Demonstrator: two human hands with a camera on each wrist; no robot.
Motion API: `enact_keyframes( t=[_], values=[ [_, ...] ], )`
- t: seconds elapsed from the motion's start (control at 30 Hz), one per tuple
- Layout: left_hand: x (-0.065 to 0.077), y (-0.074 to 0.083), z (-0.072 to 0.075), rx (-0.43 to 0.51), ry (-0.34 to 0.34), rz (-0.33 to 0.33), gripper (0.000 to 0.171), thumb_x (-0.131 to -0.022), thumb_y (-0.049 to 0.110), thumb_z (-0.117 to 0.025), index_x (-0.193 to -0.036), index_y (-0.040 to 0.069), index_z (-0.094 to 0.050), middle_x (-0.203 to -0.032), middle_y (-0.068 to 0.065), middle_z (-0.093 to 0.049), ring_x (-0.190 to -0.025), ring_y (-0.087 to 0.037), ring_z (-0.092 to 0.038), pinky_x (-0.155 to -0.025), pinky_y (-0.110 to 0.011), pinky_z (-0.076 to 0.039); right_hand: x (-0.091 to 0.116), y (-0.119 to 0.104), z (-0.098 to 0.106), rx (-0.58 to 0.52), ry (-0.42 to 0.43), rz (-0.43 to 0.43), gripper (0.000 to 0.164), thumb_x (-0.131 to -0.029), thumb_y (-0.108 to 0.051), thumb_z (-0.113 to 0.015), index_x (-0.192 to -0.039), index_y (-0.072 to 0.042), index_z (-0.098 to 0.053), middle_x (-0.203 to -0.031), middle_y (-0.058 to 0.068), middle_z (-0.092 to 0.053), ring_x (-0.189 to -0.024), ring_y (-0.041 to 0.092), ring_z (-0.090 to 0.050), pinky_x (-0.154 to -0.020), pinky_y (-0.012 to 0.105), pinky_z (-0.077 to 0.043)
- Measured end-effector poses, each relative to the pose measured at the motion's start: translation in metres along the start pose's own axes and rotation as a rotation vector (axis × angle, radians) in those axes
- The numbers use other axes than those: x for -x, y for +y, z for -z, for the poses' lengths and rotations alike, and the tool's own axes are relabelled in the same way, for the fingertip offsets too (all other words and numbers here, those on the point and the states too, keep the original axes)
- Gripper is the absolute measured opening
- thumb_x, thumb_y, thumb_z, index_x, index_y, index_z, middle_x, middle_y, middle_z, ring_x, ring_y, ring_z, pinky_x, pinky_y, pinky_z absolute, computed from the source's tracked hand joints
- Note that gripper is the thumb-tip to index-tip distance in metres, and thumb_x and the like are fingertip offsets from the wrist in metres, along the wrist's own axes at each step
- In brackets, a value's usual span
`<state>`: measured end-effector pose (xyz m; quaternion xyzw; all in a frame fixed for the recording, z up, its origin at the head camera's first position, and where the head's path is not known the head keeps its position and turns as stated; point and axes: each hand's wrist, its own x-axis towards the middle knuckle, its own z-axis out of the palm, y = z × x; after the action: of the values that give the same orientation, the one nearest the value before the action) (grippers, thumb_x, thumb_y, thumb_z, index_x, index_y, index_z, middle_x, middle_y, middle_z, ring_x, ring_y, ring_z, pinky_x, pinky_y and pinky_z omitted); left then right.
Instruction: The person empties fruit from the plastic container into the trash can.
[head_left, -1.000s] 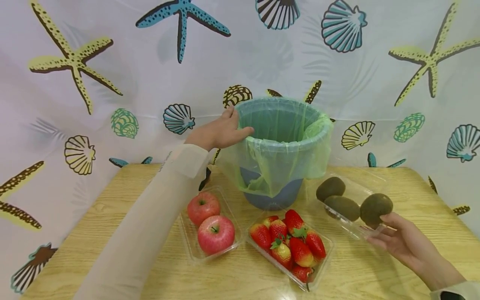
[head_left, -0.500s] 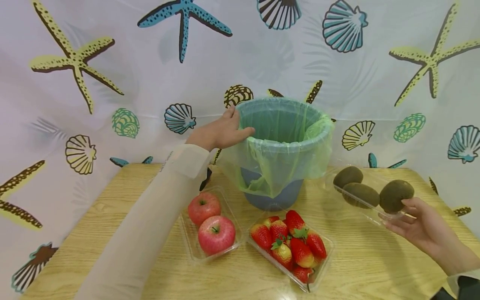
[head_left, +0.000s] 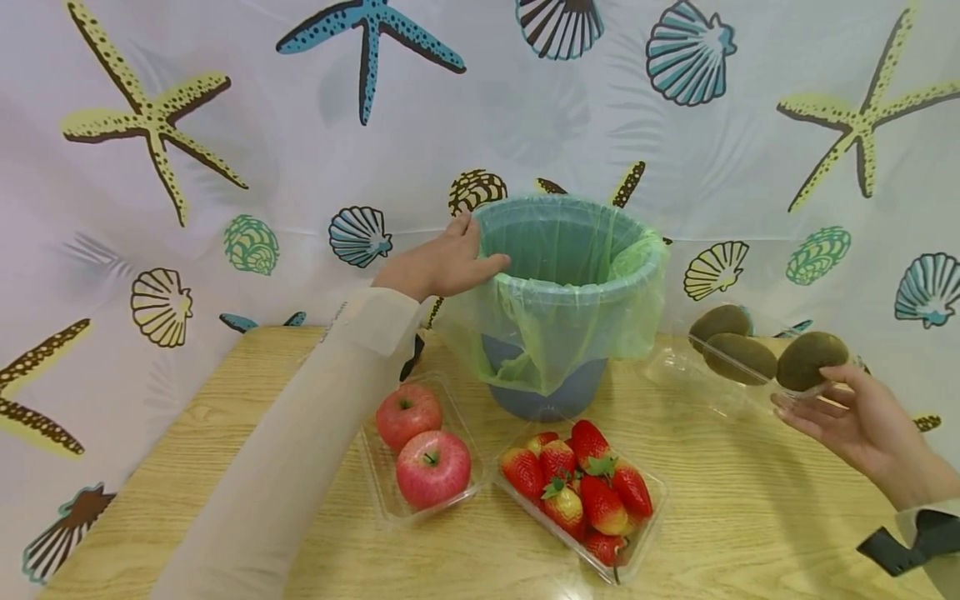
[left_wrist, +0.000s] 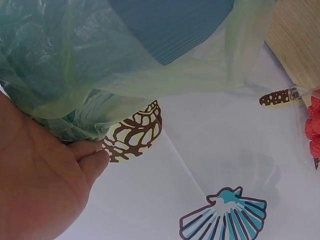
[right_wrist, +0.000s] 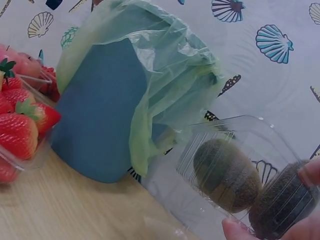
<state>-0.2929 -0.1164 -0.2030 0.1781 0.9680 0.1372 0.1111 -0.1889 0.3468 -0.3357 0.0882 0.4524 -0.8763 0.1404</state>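
My right hand (head_left: 862, 425) holds a clear plastic tray (right_wrist: 270, 127) by its near end, thumb on top against a kiwi and fingers underneath. Three brown kiwis (head_left: 738, 358) lie in it, and it hangs above the table at the right, its shadow below. In the right wrist view, two of the kiwis show through the plastic. My left hand (head_left: 442, 262) grips the left rim of a blue bin (head_left: 536, 404), thumb over the edge. A thin green bin liner (head_left: 540, 333) drapes over the bin's rim. Seen from the left wrist, the fingers (left_wrist: 92, 160) curl against the liner.
In front of the bin, a clear tray holds several strawberries (head_left: 600, 504). Left of it, under my left forearm, stands a clear tray with two red apples (head_left: 433, 468). A white cloth (head_left: 285, 167) with starfish and shells hangs behind the wooden table (head_left: 720, 533).
My right hand has lifted the tray of kiwis and carried it right and upward, away from the bin. The left hand, bin, apples and strawberries have stayed put.
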Motion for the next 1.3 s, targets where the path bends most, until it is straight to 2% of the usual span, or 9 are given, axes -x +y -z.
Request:
enact_keyframes(
  t=[0.23,0.3,0.47,0.67,0.87,0.97,1.07,1.2,1.3],
  values=[
    [0.001,0.000,-0.001,0.003,-0.002,0.000,0.085,-0.099,0.055,-0.029,-0.150,0.002,0.014,-0.156,-0.014,0.025,-0.147,-0.026,0.016,-0.119,-0.047,-0.011,-0.006,-0.014,-0.010,-0.078,0.007,-0.015,0.063,-0.102,-0.028,-0.039,-0.143,-0.036,0.007,-0.157,-0.002,0.020,-0.083,0.032,-0.067,-0.106,0.035,-0.041],
    [0.001,0.000,0.000,0.003,-0.001,0.007,0.085,-0.099,0.055,-0.028,-0.150,0.002,0.014,-0.156,-0.013,0.026,-0.147,-0.026,0.015,-0.119,-0.047,-0.012,-0.008,-0.020,-0.014,-0.101,0.004,-0.014,0.072,-0.102,-0.028,-0.040,-0.144,-0.038,0.018,-0.153,-0.009,0.031,-0.107,0.037,-0.061,-0.107,0.036,-0.039],
    [0.001,-0.001,0.000,0.004,0.003,-0.003,0.085,-0.099,0.055,-0.028,-0.150,0.002,0.015,-0.156,-0.013,0.025,-0.147,-0.026,0.015,-0.119,-0.047,-0.011,-0.008,-0.031,-0.030,-0.120,0.014,0.015,0.073,-0.102,-0.029,-0.039,-0.143,-0.038,0.021,-0.154,-0.014,0.028,-0.149,0.019,0.002,-0.107,0.038,-0.040],
    [0.001,-0.003,0.000,-0.014,-0.003,-0.013,0.086,-0.099,0.056,-0.028,-0.150,0.003,0.015,-0.157,-0.013,0.024,-0.147,-0.026,0.015,-0.119,-0.047,-0.008,-0.014,-0.048,-0.039,-0.111,-0.008,0.081,0.069,-0.102,-0.027,-0.039,-0.142,-0.043,0.016,-0.155,-0.014,0.021,-0.149,0.018,0.009,-0.110,0.039,-0.037],
    [0.002,-0.003,0.001,-0.040,-0.002,-0.009,0.085,-0.099,0.057,-0.027,-0.151,0.002,0.012,-0.158,-0.014,0.022,-0.147,-0.027,0.013,-0.119,-0.047,-0.010,-0.088,-0.083,0.057,-0.073,-0.117,0.193,0.043,-0.102,-0.029,-0.044,-0.140,-0.036,-0.024,-0.148,0.005,-0.023,-0.138,0.042,-0.032,-0.116,0.049,-0.023],
    [0.002,-0.001,0.001,-0.040,0.004,-0.010,0.085,-0.099,0.057,-0.027,-0.151,0.001,0.011,-0.158,-0.015,0.020,-0.148,-0.028,0.011,-0.119,-0.046,-0.011,-0.142,-0.105,0.123,-0.055,-0.147,0.240,0.034,-0.102,-0.030,-0.044,-0.134,-0.032,-0.035,-0.137,0.010,-0.034,-0.126,0.044,-0.046,-0.116,0.052,-0.020],
    [0.000,0.000,0.000,-0.038,0.005,-0.001,0.086,-0.098,0.057,-0.028,-0.151,0.001,0.010,-0.158,-0.015,0.020,-0.148,-0.028,0.009,-0.119,-0.046,-0.013,-0.173,-0.121,0.147,-0.028,-0.123,0.240,0.045,-0.100,-0.035,-0.048,-0.138,-0.039,-0.026,-0.144,0.004,-0.028,-0.133,0.041,-0.040,-0.116,0.052,-0.020],
    [-0.002,0.000,0.000,-0.048,0.005,0.013,0.086,-0.098,0.057,-0.028,-0.151,0.000,0.010,-0.158,-0.015,0.021,-0.148,-0.029,0.008,-0.119,-0.046,-0.013,-0.163,-0.124,0.107,-0.089,-0.242,0.194,0.052,-0.099,-0.033,-0.050,-0.141,-0.042,-0.020,-0.151,0.001,-0.024,-0.140,0.039,-0.031,-0.116,0.054,-0.019],
    [-0.003,0.000,0.000,-0.054,0.005,0.022,0.085,-0.099,0.056,-0.028,-0.151,0.000,0.010,-0.158,-0.015,0.020,-0.148,-0.029,0.008,-0.119,-0.046,-0.013,-0.119,-0.112,0.025,-0.107,-0.222,0.170,0.063,-0.098,-0.032,-0.054,-0.144,-0.039,-0.011,-0.157,0.000,-0.011,-0.146,0.033,-0.019,-0.116,0.049,-0.023]
  ],
)
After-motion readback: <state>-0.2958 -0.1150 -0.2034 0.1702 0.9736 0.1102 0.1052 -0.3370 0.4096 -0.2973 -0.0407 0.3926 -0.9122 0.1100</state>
